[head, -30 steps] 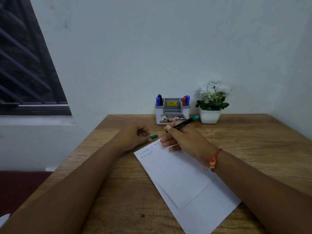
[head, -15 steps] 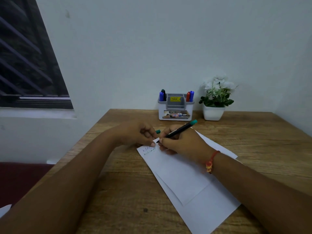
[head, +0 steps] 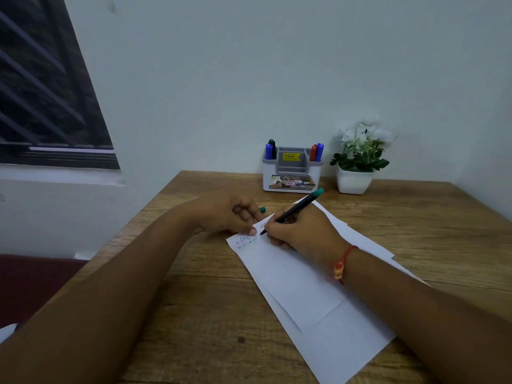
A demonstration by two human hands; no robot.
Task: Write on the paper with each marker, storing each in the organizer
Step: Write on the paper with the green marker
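White paper (head: 302, 284) lies slanted on the wooden table, with a few short lines of writing near its far left corner. My right hand (head: 299, 231) grips a black marker with a green end (head: 297, 207), its tip down on the paper. My left hand (head: 227, 213) holds the green cap (head: 262, 209) and rests on the paper's far corner. The white and grey organizer (head: 292, 176) stands at the back against the wall, with a blue and a dark marker (head: 270, 149) in its left slot and a red and a blue marker (head: 316, 152) in its right slot.
A small white pot with white flowers (head: 357, 162) stands right of the organizer. The wall runs close behind the table and along its right side. A barred window (head: 41, 92) is at the left. The table's left edge (head: 133, 234) drops to a dark red floor.
My right hand moved left and lowered the marker tip onto the paper's far corner. My left hand slid closer, onto the corner. The view shifted down and nearer.
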